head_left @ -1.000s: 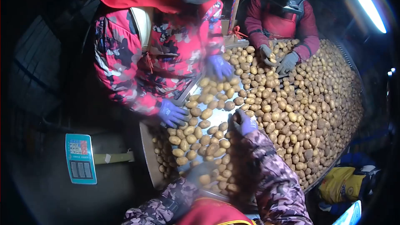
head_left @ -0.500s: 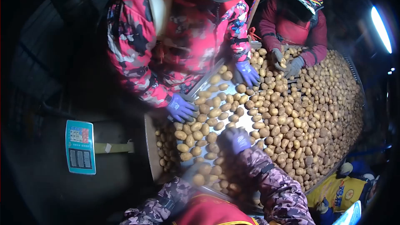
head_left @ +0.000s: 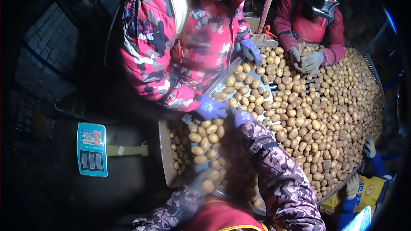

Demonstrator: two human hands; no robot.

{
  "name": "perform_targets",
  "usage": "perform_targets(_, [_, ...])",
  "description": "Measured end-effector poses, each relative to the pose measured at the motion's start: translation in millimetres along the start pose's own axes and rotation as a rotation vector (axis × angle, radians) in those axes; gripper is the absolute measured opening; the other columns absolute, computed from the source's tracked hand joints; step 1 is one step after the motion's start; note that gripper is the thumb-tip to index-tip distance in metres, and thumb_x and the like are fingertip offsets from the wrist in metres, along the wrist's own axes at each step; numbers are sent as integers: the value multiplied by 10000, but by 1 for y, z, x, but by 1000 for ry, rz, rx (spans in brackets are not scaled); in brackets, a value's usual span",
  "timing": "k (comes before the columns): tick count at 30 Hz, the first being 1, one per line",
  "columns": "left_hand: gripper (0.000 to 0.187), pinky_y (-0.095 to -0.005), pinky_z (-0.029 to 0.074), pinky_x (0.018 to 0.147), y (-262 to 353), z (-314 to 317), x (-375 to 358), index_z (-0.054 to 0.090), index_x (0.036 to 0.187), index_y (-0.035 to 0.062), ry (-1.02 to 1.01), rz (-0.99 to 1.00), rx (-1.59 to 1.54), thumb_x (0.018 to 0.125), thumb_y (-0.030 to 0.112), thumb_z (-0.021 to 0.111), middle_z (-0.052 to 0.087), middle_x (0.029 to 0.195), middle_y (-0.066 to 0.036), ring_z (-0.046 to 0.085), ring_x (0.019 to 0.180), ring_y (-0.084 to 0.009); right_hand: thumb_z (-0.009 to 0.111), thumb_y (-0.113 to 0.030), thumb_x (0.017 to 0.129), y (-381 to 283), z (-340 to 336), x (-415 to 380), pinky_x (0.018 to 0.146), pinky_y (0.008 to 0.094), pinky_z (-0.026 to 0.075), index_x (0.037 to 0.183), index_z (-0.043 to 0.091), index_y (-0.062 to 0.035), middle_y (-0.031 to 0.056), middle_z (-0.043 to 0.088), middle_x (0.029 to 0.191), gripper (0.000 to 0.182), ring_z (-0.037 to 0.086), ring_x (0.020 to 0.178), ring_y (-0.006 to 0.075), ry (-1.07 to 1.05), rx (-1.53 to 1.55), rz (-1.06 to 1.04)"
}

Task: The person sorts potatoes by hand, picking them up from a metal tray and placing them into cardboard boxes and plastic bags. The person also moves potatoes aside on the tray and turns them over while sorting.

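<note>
My right hand (head_left: 243, 118), in a purple glove, reaches far across the metal sorting tray (head_left: 220, 82), among potatoes (head_left: 256, 84) and close to a co-worker's purple glove (head_left: 212, 108). Its fingers are dark and smeared. Low at the tray's near side is my left hand (head_left: 198, 183), blurred by motion, right beside a single potato (head_left: 207, 186); its fingers do not show clearly. Between my arms, loose potatoes (head_left: 212, 138) lie on the tray, and shadow hides part of its middle.
A big heap of potatoes (head_left: 338, 115) fills the right side. Left of the tray stands a cardboard box (head_left: 165, 158) holding potatoes, beyond it a scale display (head_left: 92, 149). Other co-workers' gloves (head_left: 311, 61) are at the heap's far edge and a gloved hand (head_left: 353, 186) at its near-right edge.
My right hand has moved away from me across the tray. The co-worker opposite has shifted both gloves. Hands at the heap's lower right have risen to its edge. The view has shifted slightly.
</note>
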State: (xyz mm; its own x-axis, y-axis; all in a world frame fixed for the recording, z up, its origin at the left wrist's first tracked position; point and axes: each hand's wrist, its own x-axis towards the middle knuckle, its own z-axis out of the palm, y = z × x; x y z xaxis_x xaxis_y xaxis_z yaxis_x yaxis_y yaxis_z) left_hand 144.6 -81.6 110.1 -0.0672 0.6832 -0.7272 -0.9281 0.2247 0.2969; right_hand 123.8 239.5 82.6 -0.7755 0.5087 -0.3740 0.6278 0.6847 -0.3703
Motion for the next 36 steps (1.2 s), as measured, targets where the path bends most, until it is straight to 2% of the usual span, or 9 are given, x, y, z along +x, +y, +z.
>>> perform_targets(13, [396,-429,562,966,-6,-7,-10,560,1347,71,-98,17,-94,990,217,652,649,1299,-104,659,1168,-269,654,-266,933,-35,-47,-50,762,488,578,1094,749,-182,129,731,1109,205,736,948,344,72,-82,-26])
perform_targets(16, [317,-404,573,937,-23,-37,1,625,1251,74,71,43,-187,962,194,680,664,1209,-97,663,1113,-250,698,-392,876,-14,-4,-60,911,521,515,1188,678,-156,76,700,1172,391,673,1118,335,407,41,-107])
perform_targets(18, [312,-425,575,945,-27,-50,4,653,1205,42,82,73,-118,948,219,642,709,1133,-130,687,1050,-281,711,-461,851,-7,11,-98,1034,600,427,1286,633,-150,82,648,1305,540,571,1288,364,64,-116,-112])
perform_targets(20, [316,-418,600,869,-22,-50,3,652,1192,43,41,83,-143,950,245,629,720,1038,-130,703,977,-282,738,-397,808,25,80,-146,1078,731,265,1291,648,-176,129,616,1326,538,526,1301,384,396,-236,-299])
perform_targets(24, [459,-469,564,981,-17,-77,-9,610,1304,59,-86,-28,-428,1045,437,572,666,1219,-120,654,1104,-298,711,-492,854,52,64,-245,1136,687,287,1429,577,-238,130,477,1541,643,413,1422,442,203,-238,-141])
perform_targets(25, [516,-395,599,662,-6,-47,-17,644,1194,64,140,-54,-431,1047,547,537,727,1022,-121,701,833,-273,709,-498,857,69,70,-262,1138,690,279,1435,575,-234,134,473,1547,649,400,1427,444,201,-239,-32])
perform_targets(32, [557,-435,592,698,-2,-60,18,617,1262,59,-200,-167,-179,1068,557,464,712,1088,-138,696,862,-306,787,-378,783,122,78,-377,1096,621,344,1439,568,-178,190,484,1507,720,438,1362,435,502,-273,541])
perform_targets(35, [525,-437,601,779,-2,-53,33,613,1271,55,-123,-203,-1,1071,526,493,691,1159,-140,691,948,-308,775,-317,781,62,78,-398,931,551,442,1292,619,-158,222,550,1304,558,549,1134,438,576,-86,395])
perform_targets(36, [516,-437,604,806,-2,-51,39,612,1274,54,-108,-206,34,1072,516,503,684,1183,-141,690,977,-309,783,-326,781,46,76,-399,913,558,453,1265,632,-158,219,555,1279,534,565,1096,443,279,64,347])
